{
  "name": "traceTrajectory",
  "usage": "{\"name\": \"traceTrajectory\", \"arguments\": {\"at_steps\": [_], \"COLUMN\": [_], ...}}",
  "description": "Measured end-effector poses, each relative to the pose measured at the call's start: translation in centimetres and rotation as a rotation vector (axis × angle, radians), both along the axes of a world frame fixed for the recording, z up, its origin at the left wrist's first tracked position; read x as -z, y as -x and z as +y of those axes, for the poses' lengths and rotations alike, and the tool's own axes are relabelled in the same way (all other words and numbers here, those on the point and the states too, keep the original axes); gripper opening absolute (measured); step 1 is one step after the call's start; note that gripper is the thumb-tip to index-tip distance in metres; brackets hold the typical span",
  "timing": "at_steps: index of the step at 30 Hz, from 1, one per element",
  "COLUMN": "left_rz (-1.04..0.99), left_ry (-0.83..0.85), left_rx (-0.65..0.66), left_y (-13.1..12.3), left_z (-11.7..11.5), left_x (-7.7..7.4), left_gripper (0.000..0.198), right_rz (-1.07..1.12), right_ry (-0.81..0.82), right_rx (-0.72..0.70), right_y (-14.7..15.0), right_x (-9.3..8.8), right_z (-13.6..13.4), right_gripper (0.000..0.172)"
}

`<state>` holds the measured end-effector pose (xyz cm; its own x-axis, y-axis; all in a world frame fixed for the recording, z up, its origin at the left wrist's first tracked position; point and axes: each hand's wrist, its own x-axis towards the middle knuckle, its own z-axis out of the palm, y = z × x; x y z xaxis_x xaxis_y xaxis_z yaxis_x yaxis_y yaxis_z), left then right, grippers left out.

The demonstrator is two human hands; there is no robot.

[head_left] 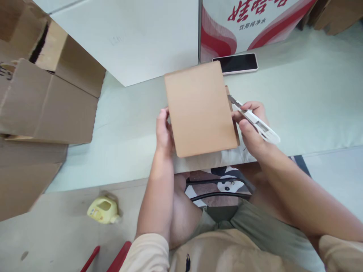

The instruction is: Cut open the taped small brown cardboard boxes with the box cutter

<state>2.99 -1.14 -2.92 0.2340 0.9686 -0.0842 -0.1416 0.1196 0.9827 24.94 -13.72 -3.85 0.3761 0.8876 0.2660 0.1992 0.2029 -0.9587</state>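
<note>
A plain brown cardboard box [201,109] is held up over the pale green tabletop in front of me. My left hand [165,130] grips its left side, with some of the fingers hidden behind the box. In my right hand [252,124] is a white utility knife [259,125], its dark blade extended and pointing up and left to the box's right side. A narrow cardboard flap or edge shows along that side, and the blade tip is close to it. Whether the tip touches the cardboard I cannot tell.
A phone [239,63] lies behind the box, near a red-and-white printed carton [246,26]. A large white box [127,41] stands at the back. Brown cartons [65,105] are stacked at left. On the floor are a yellow jug [103,209] and red bars [119,258].
</note>
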Motion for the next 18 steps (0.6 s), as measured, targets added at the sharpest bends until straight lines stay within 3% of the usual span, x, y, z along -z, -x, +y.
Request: {"name": "traceTrajectory", "arguments": {"at_steps": [2,4,9,14,18], "left_rz": [-0.118,-0.127,-0.017,0.048,-0.107], "left_ry": [0.143,0.174,0.099,0.055,0.003], "left_rx": [0.118,0.129,-0.052,-0.218,-0.055], "left_y": [-0.2,-0.1,0.6,1.6,2.1], "left_z": [-0.3,-0.2,0.8,0.8,0.3], "left_x": [-0.7,-0.9,-0.6,-1.0,-1.4], "left_gripper": [0.065,0.062,0.065,0.056,0.047], "right_rz": [-0.003,0.012,0.041,-0.116,-0.218], "right_ry": [0.036,0.097,0.135,0.009,-0.068], "right_rx": [-0.058,-0.079,-0.030,0.154,0.170], "right_y": [-0.2,-0.3,-0.5,-0.4,0.2], "right_x": [0.7,1.2,1.7,0.9,0.2], "right_z": [0.0,-0.1,0.0,0.4,0.5], "right_gripper": [0.052,0.055,0.058,0.061,0.068]}}
